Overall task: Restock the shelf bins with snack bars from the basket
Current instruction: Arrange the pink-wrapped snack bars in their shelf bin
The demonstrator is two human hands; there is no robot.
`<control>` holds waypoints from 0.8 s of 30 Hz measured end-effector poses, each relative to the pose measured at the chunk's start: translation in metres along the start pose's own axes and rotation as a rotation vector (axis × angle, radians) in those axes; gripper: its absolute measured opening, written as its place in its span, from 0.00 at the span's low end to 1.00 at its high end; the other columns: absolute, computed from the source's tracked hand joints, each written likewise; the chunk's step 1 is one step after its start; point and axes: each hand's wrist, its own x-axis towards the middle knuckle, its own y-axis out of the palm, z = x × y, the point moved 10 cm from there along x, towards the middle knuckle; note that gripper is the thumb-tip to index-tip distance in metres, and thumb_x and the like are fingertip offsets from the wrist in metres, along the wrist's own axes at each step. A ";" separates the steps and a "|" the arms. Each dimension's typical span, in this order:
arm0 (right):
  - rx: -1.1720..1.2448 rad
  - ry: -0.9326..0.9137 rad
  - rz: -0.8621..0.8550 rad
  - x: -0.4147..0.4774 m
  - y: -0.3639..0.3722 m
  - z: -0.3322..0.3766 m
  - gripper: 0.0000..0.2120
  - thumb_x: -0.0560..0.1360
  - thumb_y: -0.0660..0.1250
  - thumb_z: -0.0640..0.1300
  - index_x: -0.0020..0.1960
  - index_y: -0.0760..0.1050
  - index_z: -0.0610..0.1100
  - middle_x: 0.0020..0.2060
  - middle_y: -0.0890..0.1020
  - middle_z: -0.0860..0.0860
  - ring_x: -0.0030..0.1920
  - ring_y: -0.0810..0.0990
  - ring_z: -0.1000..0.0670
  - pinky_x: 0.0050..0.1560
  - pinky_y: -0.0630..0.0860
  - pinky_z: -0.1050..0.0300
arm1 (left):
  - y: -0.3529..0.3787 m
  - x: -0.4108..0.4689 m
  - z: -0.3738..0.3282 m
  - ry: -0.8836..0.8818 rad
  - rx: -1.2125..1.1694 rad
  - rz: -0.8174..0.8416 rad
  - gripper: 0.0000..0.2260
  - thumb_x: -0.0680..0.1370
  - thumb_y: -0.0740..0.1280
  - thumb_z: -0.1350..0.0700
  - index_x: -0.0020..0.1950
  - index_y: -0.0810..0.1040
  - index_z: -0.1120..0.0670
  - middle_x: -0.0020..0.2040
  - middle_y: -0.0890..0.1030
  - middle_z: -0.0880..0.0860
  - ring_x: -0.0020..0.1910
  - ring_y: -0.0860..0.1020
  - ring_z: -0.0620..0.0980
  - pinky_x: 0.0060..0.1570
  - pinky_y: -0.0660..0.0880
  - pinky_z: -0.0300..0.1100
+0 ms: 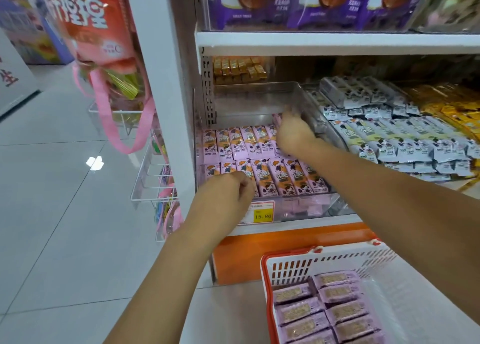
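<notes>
A clear plastic shelf bin [306, 96] holds two rows of pink snack bars [291, 174]. My right hand [293, 133] reaches into the bin's back row, its fingers curled over a pink bar at the right end. My left hand [226, 195] rests at the bin's front left corner with its fingers curled under; whether it holds anything is hidden. On the floor at the lower right stands a red and white basket [291, 263] with several pink snack bars [324, 310] stacked in it.
Right of the bin lie piles of grey-white bars [384, 135] and yellow packs [452, 109]. A yellow price tag reading 15.80 [262, 215] is on the shelf edge. Purple packs fill the shelf above. Wire racks and a pink-ribboned gift bag [109, 57] hang at left over a tiled floor.
</notes>
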 end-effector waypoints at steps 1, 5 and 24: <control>0.068 0.001 -0.016 -0.005 0.001 0.000 0.23 0.79 0.59 0.41 0.73 0.64 0.41 0.70 0.63 0.35 0.69 0.62 0.33 0.65 0.69 0.40 | 0.000 -0.001 0.000 0.002 0.004 0.004 0.11 0.81 0.58 0.49 0.53 0.78 0.52 0.40 0.82 0.51 0.39 0.78 0.50 0.39 0.74 0.40; 0.026 -0.024 -0.086 -0.010 -0.009 -0.001 0.33 0.76 0.64 0.39 0.77 0.52 0.42 0.76 0.54 0.39 0.76 0.53 0.38 0.71 0.61 0.46 | 0.000 -0.002 -0.001 0.010 0.014 0.017 0.11 0.82 0.58 0.50 0.52 0.78 0.52 0.34 0.75 0.47 0.35 0.75 0.49 0.34 0.70 0.38; 0.446 -0.392 -0.200 -0.221 -0.034 -0.058 0.17 0.79 0.62 0.47 0.33 0.66 0.45 0.25 0.68 0.52 0.26 0.65 0.53 0.28 0.61 0.59 | 0.065 -0.084 -0.075 0.293 -0.032 0.184 0.15 0.77 0.57 0.46 0.40 0.76 0.53 0.38 0.79 0.51 0.38 0.76 0.51 0.39 0.73 0.46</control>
